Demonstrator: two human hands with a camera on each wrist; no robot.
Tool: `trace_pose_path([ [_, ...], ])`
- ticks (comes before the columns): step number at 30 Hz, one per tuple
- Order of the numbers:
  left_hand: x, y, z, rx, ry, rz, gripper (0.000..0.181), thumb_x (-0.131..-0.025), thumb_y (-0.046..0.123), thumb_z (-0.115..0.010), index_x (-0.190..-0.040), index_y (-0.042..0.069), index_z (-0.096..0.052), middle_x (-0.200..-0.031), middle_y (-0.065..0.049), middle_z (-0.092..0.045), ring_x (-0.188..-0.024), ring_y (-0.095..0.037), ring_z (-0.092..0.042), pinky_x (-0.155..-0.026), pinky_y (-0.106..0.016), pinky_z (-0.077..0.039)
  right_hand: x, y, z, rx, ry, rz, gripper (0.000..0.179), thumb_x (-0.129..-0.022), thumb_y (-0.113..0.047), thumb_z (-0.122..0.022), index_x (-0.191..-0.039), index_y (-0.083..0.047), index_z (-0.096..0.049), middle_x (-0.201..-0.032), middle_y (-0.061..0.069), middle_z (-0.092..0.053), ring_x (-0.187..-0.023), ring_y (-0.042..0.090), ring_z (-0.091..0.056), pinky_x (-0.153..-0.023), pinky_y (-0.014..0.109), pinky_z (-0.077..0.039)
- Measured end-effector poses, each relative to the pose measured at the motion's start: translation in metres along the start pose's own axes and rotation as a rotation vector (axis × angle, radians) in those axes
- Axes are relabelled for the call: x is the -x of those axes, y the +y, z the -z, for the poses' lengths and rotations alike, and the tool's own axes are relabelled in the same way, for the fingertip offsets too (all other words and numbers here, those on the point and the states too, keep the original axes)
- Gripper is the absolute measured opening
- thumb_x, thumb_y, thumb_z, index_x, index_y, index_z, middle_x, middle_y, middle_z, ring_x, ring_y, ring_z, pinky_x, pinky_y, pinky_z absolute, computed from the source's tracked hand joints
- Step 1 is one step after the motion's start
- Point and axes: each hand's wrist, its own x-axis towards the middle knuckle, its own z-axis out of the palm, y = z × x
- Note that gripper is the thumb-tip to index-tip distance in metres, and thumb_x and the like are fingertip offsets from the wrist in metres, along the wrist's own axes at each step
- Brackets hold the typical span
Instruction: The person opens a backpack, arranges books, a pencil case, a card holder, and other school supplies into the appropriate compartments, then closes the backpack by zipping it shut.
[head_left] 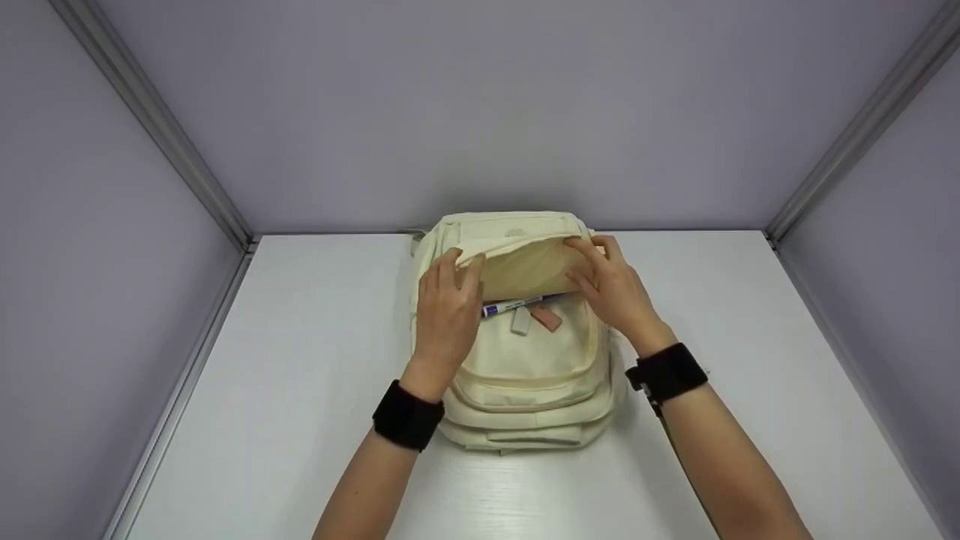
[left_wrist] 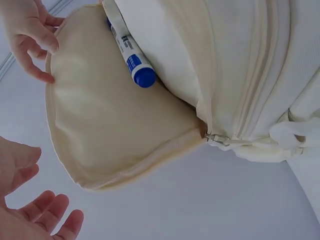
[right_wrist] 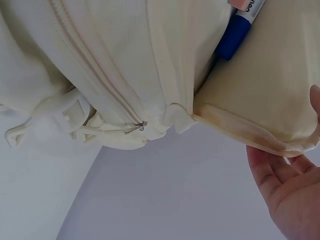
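Observation:
A cream backpack (head_left: 525, 356) lies on the table with its front pocket unzipped. Its pocket flap (head_left: 532, 266) is lifted toward the far side. At the flap's right edge my right hand (head_left: 616, 294) pinches the fabric, fingers behind and thumb in front, as the right wrist view shows (right_wrist: 295, 190). My left hand (head_left: 446, 315) hovers by the flap's left side; in the left wrist view its fingers (left_wrist: 50, 212) are relaxed and apart from the fabric. A white marker (left_wrist: 131, 54) with blue ends lies across the pocket opening. Beside it are a small whitish block (head_left: 520, 321) and a pinkish-orange block (head_left: 546, 317).
The white table (head_left: 315, 360) extends on both sides of the backpack. Pale walls (head_left: 510, 112) stand behind and at the sides, joined by metal corner posts (head_left: 180, 142). A zipper pull (left_wrist: 217, 140) hangs at the pocket's corner, and a strap buckle (right_wrist: 75, 112) shows at the bag's side.

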Motion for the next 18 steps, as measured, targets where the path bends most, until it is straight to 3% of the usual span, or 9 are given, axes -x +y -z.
trace_pose_path([
  [5,-0.001,-0.01,0.004,0.078,-0.077,0.066,0.048,-0.089,0.013,-0.074,-0.133,0.003,-0.057,-0.125,-0.021,-0.051,-0.11,-0.036,-0.055,-0.091,-0.048,-0.047,0.007,-0.005,0.005,-0.02,0.054,0.057,0.036,-0.096,-0.018,-0.066,-0.13,-0.014,-0.058,-0.127,0.015,-0.048,-0.066,0.021,-0.052,-0.06,0.038,-0.046],
  [11,0.003,-0.013,0.012,0.198,-0.179,0.1,0.028,-0.096,0.021,-0.066,-0.119,0.004,-0.066,-0.105,-0.012,-0.062,-0.096,-0.029,-0.062,-0.088,-0.046,-0.048,0.02,-0.007,0.009,-0.064,0.117,0.15,0.028,-0.093,-0.01,-0.069,-0.121,-0.009,-0.063,-0.123,0.011,-0.054,-0.081,0.019,-0.057,-0.068,0.037,-0.049],
  [18,0.017,-0.012,0.019,0.266,-0.156,0.052,0.018,-0.091,0.024,-0.069,-0.099,0.008,-0.074,-0.091,-0.005,-0.064,-0.085,-0.023,-0.062,-0.08,-0.043,-0.049,0.042,-0.008,0.01,-0.138,0.196,0.234,0.025,-0.085,0.005,-0.072,-0.107,-0.008,-0.07,-0.11,0.01,-0.062,-0.092,0.024,-0.061,-0.077,0.04,-0.047],
])
